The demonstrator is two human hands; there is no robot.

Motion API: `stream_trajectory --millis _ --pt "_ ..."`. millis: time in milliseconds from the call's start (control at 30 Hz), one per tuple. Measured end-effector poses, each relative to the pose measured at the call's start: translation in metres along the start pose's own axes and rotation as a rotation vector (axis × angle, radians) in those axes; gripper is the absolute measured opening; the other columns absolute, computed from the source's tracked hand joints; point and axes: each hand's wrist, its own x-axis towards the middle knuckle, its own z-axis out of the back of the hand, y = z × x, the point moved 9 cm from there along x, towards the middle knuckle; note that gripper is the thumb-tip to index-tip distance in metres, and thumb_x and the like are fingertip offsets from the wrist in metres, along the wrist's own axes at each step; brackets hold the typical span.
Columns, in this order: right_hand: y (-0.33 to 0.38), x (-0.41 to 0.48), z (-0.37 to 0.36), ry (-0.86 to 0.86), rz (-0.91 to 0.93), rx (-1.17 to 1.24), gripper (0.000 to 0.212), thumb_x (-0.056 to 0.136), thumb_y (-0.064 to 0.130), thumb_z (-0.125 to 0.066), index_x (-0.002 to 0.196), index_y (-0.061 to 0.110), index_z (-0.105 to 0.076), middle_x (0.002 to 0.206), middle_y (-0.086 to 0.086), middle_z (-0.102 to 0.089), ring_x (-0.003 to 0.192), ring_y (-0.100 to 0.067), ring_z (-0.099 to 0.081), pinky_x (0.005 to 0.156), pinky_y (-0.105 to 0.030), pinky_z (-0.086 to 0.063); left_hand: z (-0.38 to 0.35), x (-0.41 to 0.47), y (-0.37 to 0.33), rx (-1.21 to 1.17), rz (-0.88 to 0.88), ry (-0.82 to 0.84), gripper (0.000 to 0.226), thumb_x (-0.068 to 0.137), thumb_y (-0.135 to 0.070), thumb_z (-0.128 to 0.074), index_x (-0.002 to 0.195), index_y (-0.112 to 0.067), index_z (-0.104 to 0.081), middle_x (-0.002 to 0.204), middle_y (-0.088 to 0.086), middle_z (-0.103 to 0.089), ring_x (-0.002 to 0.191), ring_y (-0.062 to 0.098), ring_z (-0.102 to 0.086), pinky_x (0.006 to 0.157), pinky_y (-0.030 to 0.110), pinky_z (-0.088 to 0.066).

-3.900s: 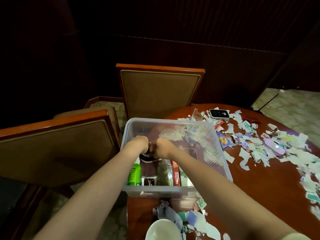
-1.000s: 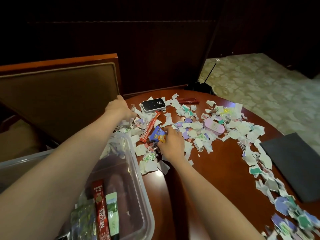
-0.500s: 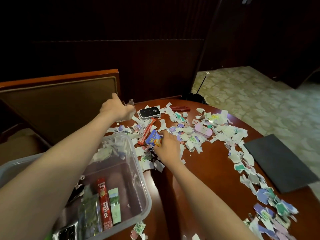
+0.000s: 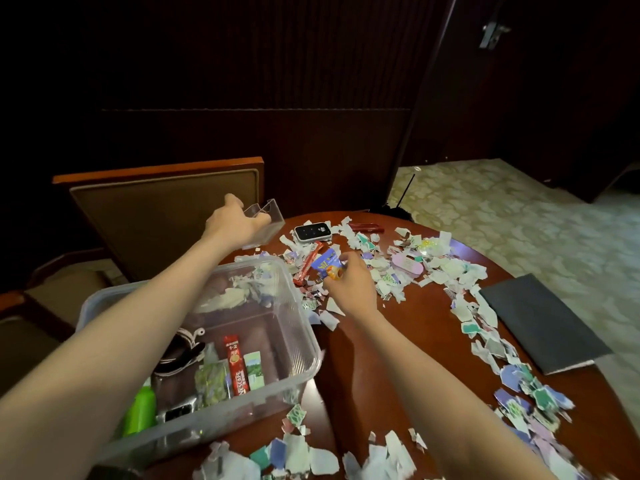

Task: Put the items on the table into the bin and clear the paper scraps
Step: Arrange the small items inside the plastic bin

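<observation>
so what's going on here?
A person is clearing a wooden table into a clear plastic bin. The left hand grips a small clear plastic holder near the table's far edge; the right hand pinches a blue snack packet over the paper scraps. The bin holds a green bottle and a red coffee stick, among other things. A small black device, a red sachet, a pink case and most scraps lie on the table.

The room is dim and the back wall (image 4: 242,81) is almost black. Soft light reaches the table (image 4: 415,341), with a pale glare spot beside the bin (image 4: 298,327). The wide lens bends the edges. The paper scraps (image 4: 540,427) at lower right are blurred.
</observation>
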Motion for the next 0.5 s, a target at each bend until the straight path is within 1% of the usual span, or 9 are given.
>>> stream_trajectory --millis 67,133,200,267,300,367,433,500 --pt "0.007 -0.006 0.005 -0.02 0.011 0.052 0.046 0.084 0.025 -0.064 0.124 0.012 -0.045 0.117 -0.005 -0.056 0.099 -0.02 -0.055 0.072 -0.029 -0.044 0.01 -0.015 0.005 -0.036 -0.002 -0.002 0.056 0.092 -0.04 -0.051 0.135 -0.009 -0.032 0.121 0.012 -0.052 0.091 0.021 -0.051 0.07 0.031 -0.041" --pt "0.014 -0.012 0.007 -0.037 0.011 0.117 0.047 0.084 0.024 -0.063 0.125 0.012 -0.045 0.118 -0.001 -0.054 0.102 -0.017 -0.053 0.074 -0.028 -0.044 0.018 -0.029 0.013 -0.07 0.002 0.002 0.055 0.092 -0.04 -0.049 0.134 -0.009 -0.032 0.113 0.009 -0.051 0.089 0.019 -0.049 0.071 0.031 -0.041" --pt "0.021 -0.017 0.008 -0.053 0.024 0.167 0.046 0.084 0.025 -0.063 0.124 0.015 -0.045 0.115 0.003 -0.053 0.102 -0.016 -0.055 0.076 -0.029 -0.046 0.024 -0.042 0.024 -0.099 0.017 0.005 0.054 0.092 -0.04 -0.049 0.134 -0.01 -0.033 0.109 0.006 -0.05 0.089 0.019 -0.049 0.071 0.031 -0.04" --pt "0.034 -0.022 0.007 -0.072 0.067 0.179 0.046 0.082 0.026 -0.064 0.122 0.017 -0.045 0.115 0.002 -0.055 0.098 -0.017 -0.057 0.075 -0.033 -0.05 0.028 -0.054 0.039 -0.124 0.045 0.01 0.053 0.092 -0.04 -0.049 0.132 -0.011 -0.034 0.107 0.004 -0.049 0.089 0.019 -0.05 0.07 0.031 -0.039" --pt "0.04 -0.024 0.006 -0.08 0.085 0.18 0.048 0.081 0.026 -0.065 0.124 0.017 -0.045 0.117 0.001 -0.054 0.1 -0.017 -0.057 0.078 -0.035 -0.051 0.03 -0.059 0.046 -0.137 0.058 0.013 0.052 0.092 -0.041 -0.049 0.132 -0.011 -0.034 0.106 0.003 -0.048 0.089 0.019 -0.051 0.07 0.031 -0.039" --pt "0.053 -0.028 0.003 -0.086 0.114 0.216 0.053 0.08 0.024 -0.066 0.128 0.017 -0.044 0.118 0.002 -0.052 0.103 -0.014 -0.054 0.085 -0.035 -0.05 0.034 -0.067 0.058 -0.157 0.078 0.012 0.052 0.092 -0.042 -0.049 0.132 -0.012 -0.036 0.106 0.004 -0.049 0.092 0.02 -0.05 0.073 0.03 -0.039" --pt "0.07 -0.033 0.0 -0.082 0.162 0.261 0.053 0.079 0.019 -0.067 0.127 0.017 -0.044 0.114 0.003 -0.052 0.102 -0.012 -0.052 0.086 -0.031 -0.048 0.038 -0.073 0.072 -0.174 0.106 0.014 0.051 0.091 -0.042 -0.05 0.131 -0.012 -0.037 0.112 0.007 -0.052 0.094 0.022 -0.051 0.076 0.03 -0.039" --pt "0.088 -0.039 -0.005 -0.061 0.228 0.278 0.051 0.078 0.014 -0.066 0.125 0.014 -0.045 0.113 0.002 -0.05 0.103 -0.013 -0.05 0.086 -0.026 -0.044 0.041 -0.077 0.086 -0.192 0.132 0.019 0.05 0.09 -0.043 -0.051 0.128 -0.013 -0.039 0.116 0.009 -0.055 0.097 0.026 -0.057 0.077 0.031 -0.041"
